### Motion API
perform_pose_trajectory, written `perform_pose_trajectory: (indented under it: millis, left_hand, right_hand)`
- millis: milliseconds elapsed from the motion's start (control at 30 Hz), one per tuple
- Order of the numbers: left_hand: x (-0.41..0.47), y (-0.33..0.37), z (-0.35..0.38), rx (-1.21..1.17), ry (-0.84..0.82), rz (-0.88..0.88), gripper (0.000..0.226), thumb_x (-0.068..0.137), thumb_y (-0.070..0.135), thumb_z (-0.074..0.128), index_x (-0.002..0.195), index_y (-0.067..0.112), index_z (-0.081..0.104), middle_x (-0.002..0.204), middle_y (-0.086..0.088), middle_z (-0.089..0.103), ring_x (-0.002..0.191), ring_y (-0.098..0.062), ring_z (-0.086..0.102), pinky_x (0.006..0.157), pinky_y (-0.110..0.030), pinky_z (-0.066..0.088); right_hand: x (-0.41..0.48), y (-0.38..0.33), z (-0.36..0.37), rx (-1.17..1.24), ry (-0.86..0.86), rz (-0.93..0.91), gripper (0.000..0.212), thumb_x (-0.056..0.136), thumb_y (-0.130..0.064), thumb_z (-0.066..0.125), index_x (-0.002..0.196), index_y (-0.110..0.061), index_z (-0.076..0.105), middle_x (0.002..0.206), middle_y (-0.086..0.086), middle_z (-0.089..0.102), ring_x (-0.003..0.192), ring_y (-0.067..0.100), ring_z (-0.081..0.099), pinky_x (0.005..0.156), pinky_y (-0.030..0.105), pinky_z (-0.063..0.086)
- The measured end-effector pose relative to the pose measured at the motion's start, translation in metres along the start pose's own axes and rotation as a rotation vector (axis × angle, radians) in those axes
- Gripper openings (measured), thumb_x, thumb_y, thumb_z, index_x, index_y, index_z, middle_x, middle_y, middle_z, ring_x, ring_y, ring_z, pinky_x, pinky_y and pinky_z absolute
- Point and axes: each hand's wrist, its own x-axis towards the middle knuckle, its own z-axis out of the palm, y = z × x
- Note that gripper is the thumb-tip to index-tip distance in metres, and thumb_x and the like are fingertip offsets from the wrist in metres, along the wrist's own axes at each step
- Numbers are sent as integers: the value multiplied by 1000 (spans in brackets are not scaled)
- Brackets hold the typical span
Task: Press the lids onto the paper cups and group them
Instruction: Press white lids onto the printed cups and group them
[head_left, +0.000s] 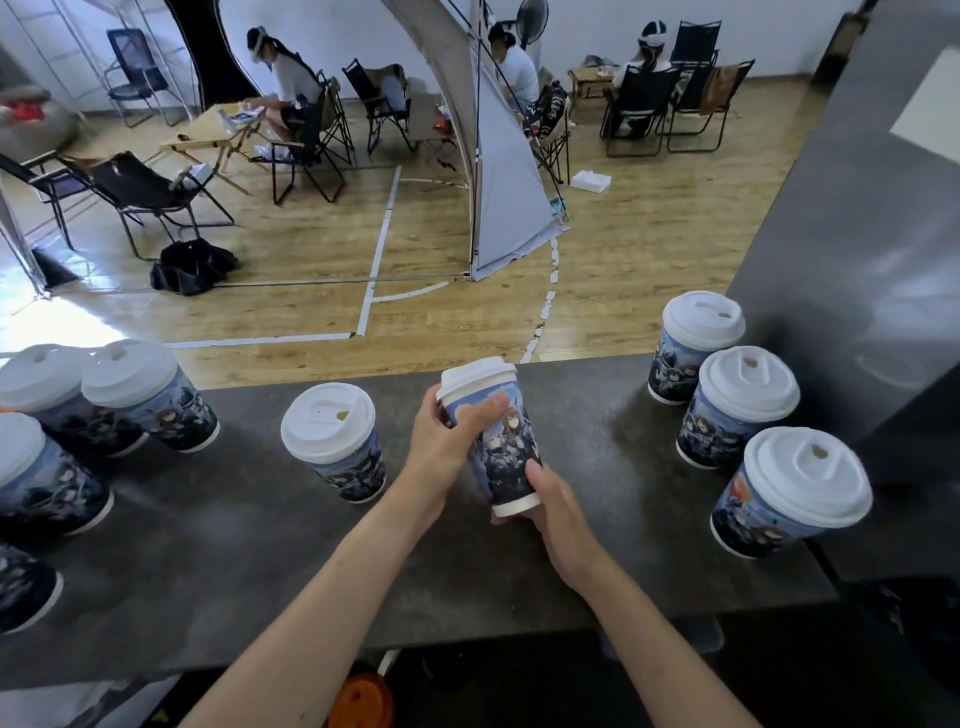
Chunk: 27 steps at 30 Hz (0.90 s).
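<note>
Held cup: a printed paper cup (506, 447) is held in both hands over the dark counter (260, 545), near its far edge and about in the middle. It is tilted, with the top pointing away from the person.
Lid: a white lid (475, 375) sits on the top of the held cup.
Left hand: the left hand (447, 441) grips the upper part of the cup just under the lid, with the fingers curled round the wall.
Right hand: the right hand (558, 506) holds the bottom end of the cup. The thumb lies on the side wall and the fingers are behind the base.
Single cup: one lidded cup (337, 447) stands upright on the counter, near the left hand but apart from it.
Right group: three lidded cups (735, 415) stand close together in a row at the right end of the counter.
Left group: four lidded cups (150, 400) stand together at the left end, and some are cut by the edge of the view.
Behind: a wooden floor (311, 260) with folding chairs (150, 192) and seated people.
</note>
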Motion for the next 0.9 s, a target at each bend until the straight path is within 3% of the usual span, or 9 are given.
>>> perform_pose_trajectory:
  millis: [133,267,367,433,533,633,700,800,900]
  left_hand:
    - [-3,1,4,7,-1,-8,91,52,46,93,130,20,54,120,-6,71,103,-17,74,83,-30,61]
    - [-6,2,5,9,-63,-31,103,50,46,91,138,17,48,128,-10,68,113,-26,71,101,-47,57]
    - [-10,0,7,-6,-36,-36,99,50,47,91,136,18,50,124,-10,70,108,-24,74,98,-46,59]
    - [-11,0,8,-27,-33,-51,97,52,45,91,136,18,51,124,-10,71,107,-25,74,96,-44,59]
    - [-13,1,6,-45,-45,-73,100,50,46,91,138,19,51,124,-10,72,107,-25,74,97,-43,59]
    - [-12,3,4,-30,-45,-67,101,50,47,92,138,19,50,123,-10,72,108,-25,74,101,-47,57]
    - [-11,4,5,-15,-30,-37,99,52,45,96,136,20,50,123,-8,71,107,-22,74,96,-42,59]
    - [-11,3,11,12,27,35,103,50,48,97,137,24,47,120,1,69,99,-9,74,76,-22,60]
    - [-8,2,14,-13,-16,14,103,52,51,97,137,22,48,120,-4,71,99,-14,75,79,-27,61]
  right_hand:
    - [-2,0,2,-21,69,-4,73,77,-66,79,132,-22,59,121,8,74,109,28,73,82,36,61]
    - [-3,-3,3,9,66,2,72,83,-58,68,140,-16,55,128,15,71,116,38,69,95,52,56]
    - [-5,-3,3,-6,63,-4,70,85,-59,66,141,-18,55,130,12,70,120,33,68,100,48,56]
    - [-8,-2,3,-1,65,-12,66,86,-59,66,139,-20,57,130,9,71,121,28,68,100,41,57]
    - [-8,-2,4,9,74,-16,70,85,-66,69,138,-20,58,130,9,71,122,28,68,102,41,55]
    - [-9,-5,5,-37,58,-31,78,76,-75,74,133,-24,60,126,3,73,117,22,70,92,31,58]
    - [-9,-5,6,-81,47,-42,80,71,-75,78,132,-27,59,124,-3,74,115,18,71,87,26,58]
    - [-8,-6,7,-103,56,-50,74,71,-63,84,131,-30,56,122,2,72,110,20,72,81,29,60]
    - [-7,-6,5,-67,72,-55,60,81,-50,72,132,-19,61,120,8,74,107,26,73,84,38,59]
